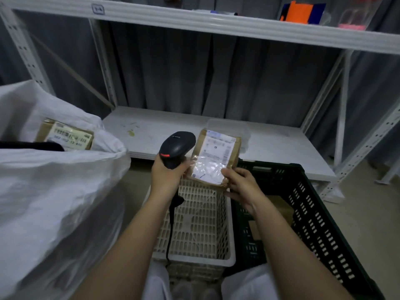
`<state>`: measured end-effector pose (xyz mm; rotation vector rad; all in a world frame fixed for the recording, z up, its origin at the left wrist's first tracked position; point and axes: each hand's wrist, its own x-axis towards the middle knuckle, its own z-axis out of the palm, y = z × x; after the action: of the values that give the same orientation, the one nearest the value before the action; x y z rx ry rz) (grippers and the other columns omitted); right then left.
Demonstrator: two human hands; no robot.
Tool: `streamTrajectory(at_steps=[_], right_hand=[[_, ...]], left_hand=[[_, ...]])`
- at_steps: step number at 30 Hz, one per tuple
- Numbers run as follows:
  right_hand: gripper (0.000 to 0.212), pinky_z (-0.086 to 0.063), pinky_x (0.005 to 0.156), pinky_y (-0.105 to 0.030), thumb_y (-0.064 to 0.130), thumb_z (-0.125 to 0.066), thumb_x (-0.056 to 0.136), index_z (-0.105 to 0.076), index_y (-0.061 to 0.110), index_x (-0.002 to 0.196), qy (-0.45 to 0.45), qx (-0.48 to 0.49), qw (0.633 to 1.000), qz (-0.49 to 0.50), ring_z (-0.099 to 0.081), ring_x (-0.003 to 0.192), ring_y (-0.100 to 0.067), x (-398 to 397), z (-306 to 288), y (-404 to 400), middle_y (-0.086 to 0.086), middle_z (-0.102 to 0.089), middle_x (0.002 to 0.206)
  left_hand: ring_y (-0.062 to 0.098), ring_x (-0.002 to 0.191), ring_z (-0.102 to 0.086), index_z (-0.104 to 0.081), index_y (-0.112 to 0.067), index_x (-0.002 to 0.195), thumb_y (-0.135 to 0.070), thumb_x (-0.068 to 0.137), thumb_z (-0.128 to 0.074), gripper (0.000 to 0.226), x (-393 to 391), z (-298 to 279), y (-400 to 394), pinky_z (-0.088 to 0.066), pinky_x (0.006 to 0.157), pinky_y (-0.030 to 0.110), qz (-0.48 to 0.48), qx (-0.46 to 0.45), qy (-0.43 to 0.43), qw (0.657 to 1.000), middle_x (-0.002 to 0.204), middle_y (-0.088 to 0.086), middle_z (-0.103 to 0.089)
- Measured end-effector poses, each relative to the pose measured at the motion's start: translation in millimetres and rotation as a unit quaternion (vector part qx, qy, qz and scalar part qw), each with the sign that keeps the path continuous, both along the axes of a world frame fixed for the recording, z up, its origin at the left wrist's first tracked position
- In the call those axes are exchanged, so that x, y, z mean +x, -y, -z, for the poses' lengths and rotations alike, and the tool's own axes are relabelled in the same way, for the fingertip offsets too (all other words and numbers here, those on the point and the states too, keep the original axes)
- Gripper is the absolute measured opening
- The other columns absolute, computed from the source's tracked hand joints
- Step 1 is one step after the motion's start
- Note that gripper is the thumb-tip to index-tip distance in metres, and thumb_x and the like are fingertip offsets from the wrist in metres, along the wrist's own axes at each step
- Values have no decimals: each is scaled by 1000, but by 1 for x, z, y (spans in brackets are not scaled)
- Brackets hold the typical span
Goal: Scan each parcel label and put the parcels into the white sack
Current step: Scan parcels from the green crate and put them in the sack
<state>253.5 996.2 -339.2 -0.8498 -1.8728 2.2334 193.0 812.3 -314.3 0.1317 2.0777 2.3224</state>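
Observation:
My left hand point(166, 174) grips the handle of a black barcode scanner point(176, 146), whose head sits just left of a brown parcel point(216, 156) with a white label. My right hand point(240, 185) holds that parcel by its lower right corner, thumb on the label, above the beige basket. The label faces up toward me. The white sack point(49, 191) fills the left side, its mouth open, and another brown labelled parcel point(67, 136) lies inside it.
A beige slotted basket point(201, 224) stands between my knees, with the scanner cable hanging into it. A dark green crate point(307, 213) on the right holds a brown parcel. Behind is a white low shelf point(216, 135) of a metal rack, with grey curtains beyond.

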Motion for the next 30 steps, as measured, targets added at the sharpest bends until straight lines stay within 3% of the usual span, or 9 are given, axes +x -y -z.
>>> streamTrajectory(at_steps=[4,8,12,15,21,30], right_hand=[[64,-57,64,-27,19,-76,82,-43,14,137,-11,-9,998,61,-71,91,-18,-3,12,-9,-7,-68,116],[68,-54,72,-29,22,-78,78,-45,15,137,15,6,996,83,-67,97,-18,-5,25,-13,-5,-65,120],[67,-50,69,-27,21,-78,79,-44,14,137,10,0,995,98,-65,97,-16,-5,26,-15,-5,-64,121],[66,-48,67,-26,21,-77,80,-45,14,137,7,1,995,99,-64,95,-16,-6,27,-16,-6,-64,121],[67,-48,65,-24,19,-76,80,-43,14,138,5,4,995,98,-62,88,-12,-5,26,-16,-8,-63,124],[67,-51,68,-25,17,-77,79,-44,13,137,6,9,995,95,-64,90,-14,-4,26,-17,-4,-63,114]], left_hand=[[18,101,-63,-56,-20,116,-11,77,-78,46,-2,9,-4,-50,90,36,27,-77,-31,996,105,-2,-66],[13,100,-60,-53,-27,112,-18,77,-79,44,0,16,-6,-44,83,27,52,-141,-57,987,101,-11,-62],[13,103,-60,-53,-30,111,-20,75,-81,47,2,15,-8,-47,87,30,71,-168,-68,981,105,-9,-63],[8,102,-59,-55,-26,113,-17,75,-81,48,6,14,-10,-44,80,16,101,-174,-75,977,103,-13,-63],[18,111,-58,-51,-21,126,-24,74,-81,59,5,15,-14,-47,98,42,122,-213,-77,966,119,-3,-63],[18,111,-58,-50,-23,127,-24,74,-81,62,3,18,-14,-47,97,41,111,-216,-73,967,119,-3,-62]])
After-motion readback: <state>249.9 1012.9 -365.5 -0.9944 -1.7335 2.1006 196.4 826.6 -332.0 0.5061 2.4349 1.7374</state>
